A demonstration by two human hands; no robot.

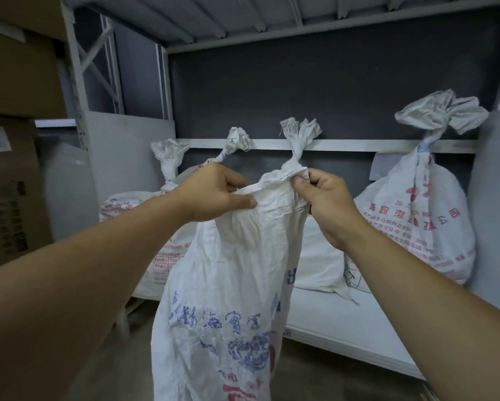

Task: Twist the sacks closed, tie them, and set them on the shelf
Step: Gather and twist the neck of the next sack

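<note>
White woven-plastic sack with blue print (228, 285): mouth open, untwisted, held up in front of white metal shelf (344, 322), not yet on it. Top hem pinched by left hand (217, 195) and right hand (326, 204), fingers curled on fabric. Looks soft, crinkly, slack up top, probably light. Slick weave, so best gathered just below hem, then twisted. Tied red-print white sacks (416, 227) on shelf behind.
</note>
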